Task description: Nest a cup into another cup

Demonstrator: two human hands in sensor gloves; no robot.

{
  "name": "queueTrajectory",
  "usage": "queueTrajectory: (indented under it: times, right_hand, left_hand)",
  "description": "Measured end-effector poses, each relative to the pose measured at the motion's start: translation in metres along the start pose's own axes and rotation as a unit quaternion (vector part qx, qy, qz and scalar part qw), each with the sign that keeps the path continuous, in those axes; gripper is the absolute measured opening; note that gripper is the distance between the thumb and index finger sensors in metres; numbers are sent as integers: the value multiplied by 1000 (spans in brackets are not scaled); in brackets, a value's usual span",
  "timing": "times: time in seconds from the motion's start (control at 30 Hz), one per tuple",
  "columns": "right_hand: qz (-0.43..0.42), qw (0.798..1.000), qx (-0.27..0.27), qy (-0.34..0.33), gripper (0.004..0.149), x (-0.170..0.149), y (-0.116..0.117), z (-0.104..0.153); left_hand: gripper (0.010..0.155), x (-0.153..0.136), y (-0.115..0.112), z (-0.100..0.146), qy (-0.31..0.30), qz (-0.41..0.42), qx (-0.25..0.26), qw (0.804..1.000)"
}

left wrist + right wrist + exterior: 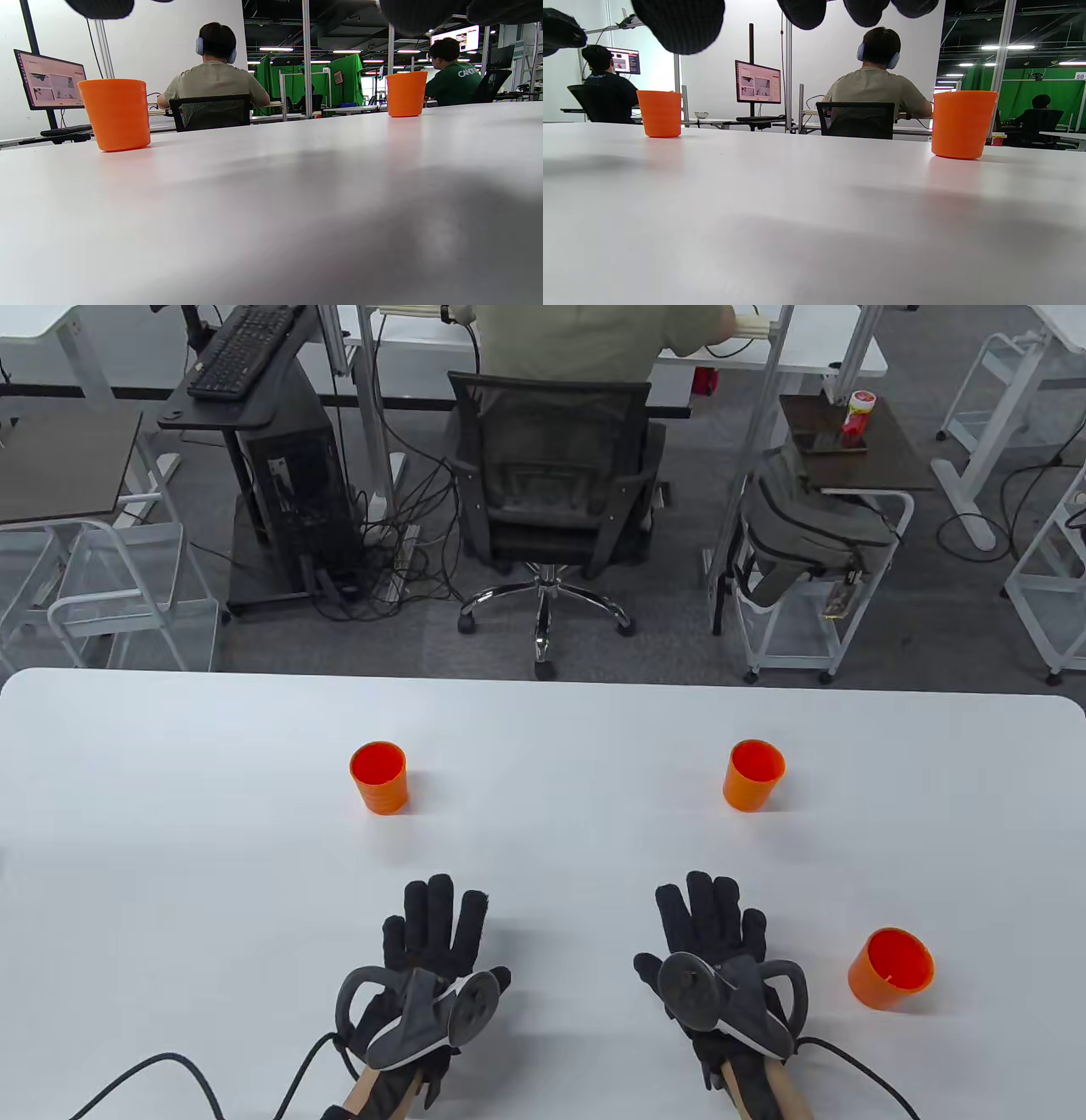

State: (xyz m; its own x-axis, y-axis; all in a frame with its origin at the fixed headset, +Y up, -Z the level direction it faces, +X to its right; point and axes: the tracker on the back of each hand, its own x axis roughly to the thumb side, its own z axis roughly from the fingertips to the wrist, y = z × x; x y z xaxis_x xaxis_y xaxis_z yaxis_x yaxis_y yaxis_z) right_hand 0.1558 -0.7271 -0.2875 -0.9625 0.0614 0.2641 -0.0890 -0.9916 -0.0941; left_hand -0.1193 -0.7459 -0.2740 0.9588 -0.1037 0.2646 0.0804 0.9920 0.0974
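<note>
**Nesting not begun: both hands idle, three cups apart**

Left hand [428, 959] and right hand [717, 954] lie flat on the surface [170, 857], fingers spread, holding nothing. Count: three orange cups, all upright: far left cup [378, 777], far right cup [753, 775], near right cup [890, 969]. Recommended: grip the near cup by its wall, lift clear, lower squarely into another.
</note>
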Motion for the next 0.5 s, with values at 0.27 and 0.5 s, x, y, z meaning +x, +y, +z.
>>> queueTrajectory:
  times: [0.27,0.5]
  right_hand:
    - [-33,999,-30,-10,84,-3,-8,1]
    - [-66,995,-71,15,90,-24,-24,7]
  left_hand:
    - [91,-6,4,2,16,20,4,1000]
    - [91,-5,3,1,10,21,7,1000]
